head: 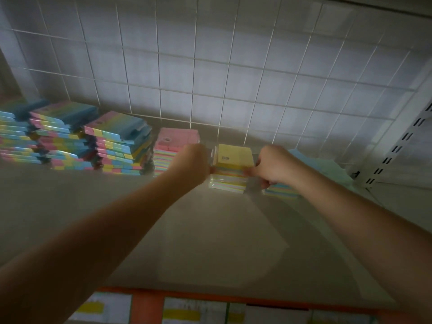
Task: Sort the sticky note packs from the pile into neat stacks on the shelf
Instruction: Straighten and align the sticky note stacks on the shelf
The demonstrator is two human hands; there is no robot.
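Note:
A yellow-topped stack of sticky note packs stands on the grey shelf near its back. My left hand grips the stack's left side, and my right hand pinches its right side. To the left of that stands a pink-topped stack. A loose pile of pale blue and green packs lies behind my right hand, partly hidden by it. The frame is blurred.
Three stacks of wide multicolour packs fill the shelf's left back. A white wire grid forms the back wall. A slotted upright bounds the right side. Orange price-tag strip runs along the front edge.

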